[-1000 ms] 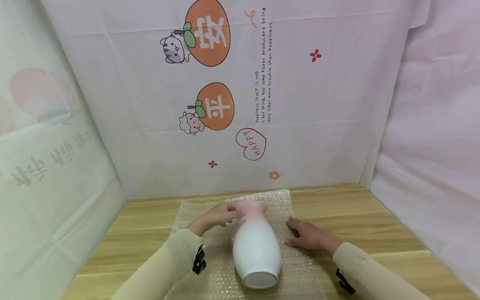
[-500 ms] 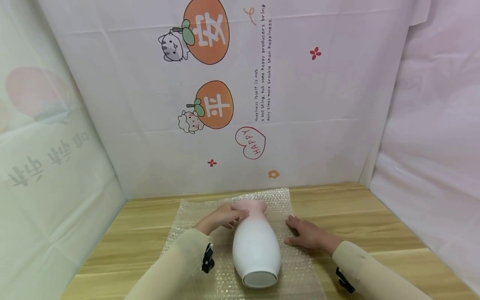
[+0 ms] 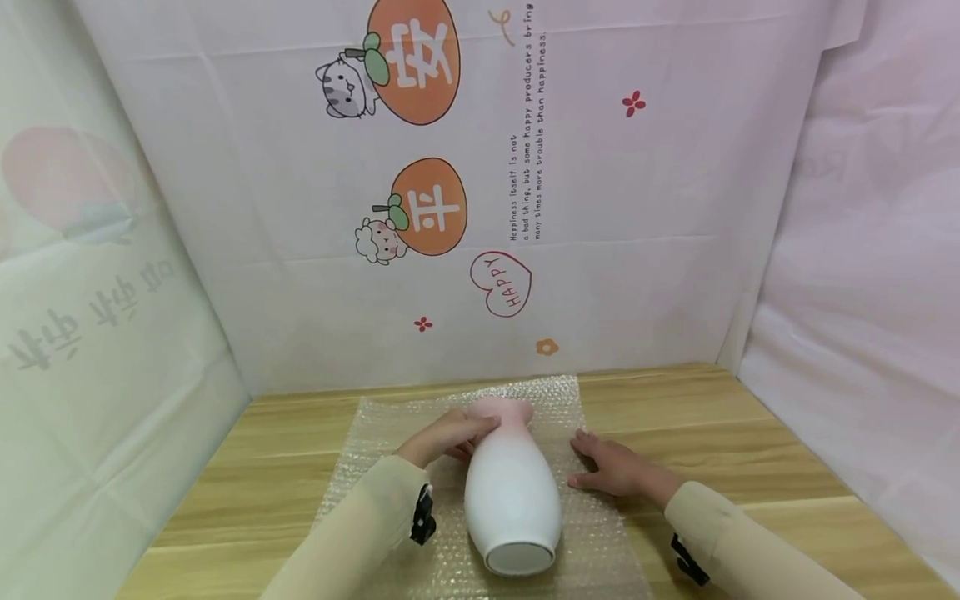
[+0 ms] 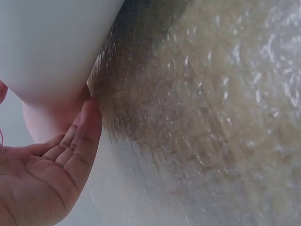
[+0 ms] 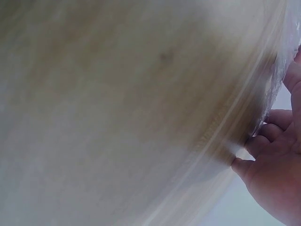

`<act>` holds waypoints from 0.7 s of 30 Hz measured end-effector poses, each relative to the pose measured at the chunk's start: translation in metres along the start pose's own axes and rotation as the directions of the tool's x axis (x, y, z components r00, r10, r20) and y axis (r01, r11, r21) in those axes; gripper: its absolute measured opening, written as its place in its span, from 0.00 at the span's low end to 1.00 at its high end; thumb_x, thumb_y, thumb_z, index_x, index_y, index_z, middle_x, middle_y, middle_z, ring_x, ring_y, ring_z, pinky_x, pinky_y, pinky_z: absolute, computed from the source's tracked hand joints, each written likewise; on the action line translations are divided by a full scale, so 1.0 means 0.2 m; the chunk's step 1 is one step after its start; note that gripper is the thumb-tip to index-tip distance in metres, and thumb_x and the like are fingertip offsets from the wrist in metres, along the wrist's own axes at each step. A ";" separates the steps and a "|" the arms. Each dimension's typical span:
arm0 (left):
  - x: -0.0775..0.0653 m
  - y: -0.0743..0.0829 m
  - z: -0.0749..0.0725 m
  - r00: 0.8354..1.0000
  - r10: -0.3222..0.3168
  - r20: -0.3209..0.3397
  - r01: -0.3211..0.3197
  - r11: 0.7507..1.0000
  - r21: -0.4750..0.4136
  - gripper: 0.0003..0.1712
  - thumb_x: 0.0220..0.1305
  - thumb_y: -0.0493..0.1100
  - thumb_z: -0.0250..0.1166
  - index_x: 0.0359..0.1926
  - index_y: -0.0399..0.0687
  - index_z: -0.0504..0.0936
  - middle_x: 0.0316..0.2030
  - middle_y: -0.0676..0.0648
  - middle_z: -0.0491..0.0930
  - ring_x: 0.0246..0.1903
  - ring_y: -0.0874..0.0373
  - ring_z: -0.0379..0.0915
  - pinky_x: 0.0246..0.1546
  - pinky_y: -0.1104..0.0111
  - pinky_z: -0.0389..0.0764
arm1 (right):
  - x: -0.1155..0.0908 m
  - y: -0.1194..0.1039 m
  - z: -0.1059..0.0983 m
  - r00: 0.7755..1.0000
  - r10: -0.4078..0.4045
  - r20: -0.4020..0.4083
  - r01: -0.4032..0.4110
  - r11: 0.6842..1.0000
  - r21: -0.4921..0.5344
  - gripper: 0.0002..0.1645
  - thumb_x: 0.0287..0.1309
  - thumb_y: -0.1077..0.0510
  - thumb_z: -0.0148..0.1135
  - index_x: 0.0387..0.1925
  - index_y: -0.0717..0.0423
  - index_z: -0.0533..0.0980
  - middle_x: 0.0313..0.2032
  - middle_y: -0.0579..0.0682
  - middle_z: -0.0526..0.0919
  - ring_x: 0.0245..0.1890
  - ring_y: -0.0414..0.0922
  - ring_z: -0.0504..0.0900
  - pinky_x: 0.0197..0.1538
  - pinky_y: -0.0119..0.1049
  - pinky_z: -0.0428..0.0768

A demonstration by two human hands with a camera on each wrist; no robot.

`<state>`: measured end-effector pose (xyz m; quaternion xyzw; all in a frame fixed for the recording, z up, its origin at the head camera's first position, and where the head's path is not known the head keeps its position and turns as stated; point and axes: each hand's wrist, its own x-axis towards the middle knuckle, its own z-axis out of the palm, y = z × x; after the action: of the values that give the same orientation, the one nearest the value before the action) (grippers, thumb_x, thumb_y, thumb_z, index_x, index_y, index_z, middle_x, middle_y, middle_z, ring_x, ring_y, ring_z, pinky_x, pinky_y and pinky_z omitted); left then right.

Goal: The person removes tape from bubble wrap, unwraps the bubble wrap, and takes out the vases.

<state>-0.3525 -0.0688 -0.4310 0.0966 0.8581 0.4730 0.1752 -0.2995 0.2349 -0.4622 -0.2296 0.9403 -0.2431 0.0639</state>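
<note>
A vase, white with a pink neck and flared mouth, lies on its side on a sheet of bubble wrap. Its base faces me. My left hand holds the pink neck from the left, thumb on top. In the left wrist view, the fingers of the left hand curl in under the neck, right above the bubble wrap. My right hand rests at the sheet's right edge with its fingers spread. In the right wrist view, the fingertips of the right hand reach the tabletop beside the plastic edge.
The wood-grain table extends on both sides of the sheet. A white printed cloth hangs behind it, and pale cloths enclose the left and right sides. Black wrist straps show at both sleeves.
My left hand has slid right, its thumb coming over the vase's neck and its fingers going under. The right hand and the vase have stayed in place.
</note>
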 end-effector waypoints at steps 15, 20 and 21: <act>0.07 -0.01 0.08 0.992 -0.036 0.125 0.052 0.990 -0.133 0.51 0.58 0.70 0.61 0.67 0.36 0.64 0.47 0.43 0.77 0.45 0.48 0.77 0.47 0.51 0.78 | 0.00 -0.01 0.00 1.000 0.020 0.006 -0.020 1.000 0.008 0.46 0.60 0.43 0.65 0.66 0.73 0.62 0.69 0.71 0.55 0.70 0.65 0.53 0.68 0.57 0.54; 0.08 0.00 0.10 0.987 -0.039 0.155 0.068 0.980 -0.186 0.53 0.57 0.72 0.61 0.69 0.36 0.61 0.47 0.42 0.77 0.44 0.48 0.77 0.48 0.51 0.78 | 0.01 -0.01 0.00 1.000 0.025 -0.003 -0.025 1.000 0.007 0.46 0.60 0.44 0.65 0.66 0.73 0.62 0.69 0.71 0.55 0.70 0.65 0.53 0.68 0.58 0.54; 0.08 0.01 0.10 0.986 -0.043 0.160 0.075 0.978 -0.193 0.54 0.57 0.72 0.61 0.69 0.36 0.61 0.46 0.42 0.77 0.44 0.48 0.78 0.48 0.51 0.78 | 0.01 -0.01 0.00 1.000 0.024 -0.004 -0.024 1.000 0.009 0.46 0.60 0.44 0.65 0.66 0.73 0.62 0.69 0.71 0.55 0.70 0.65 0.53 0.68 0.58 0.54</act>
<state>-0.3587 -0.0468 -0.4429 0.0895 0.7929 0.5419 0.2641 -0.3000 0.2333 -0.4618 -0.2174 0.9420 -0.2471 0.0661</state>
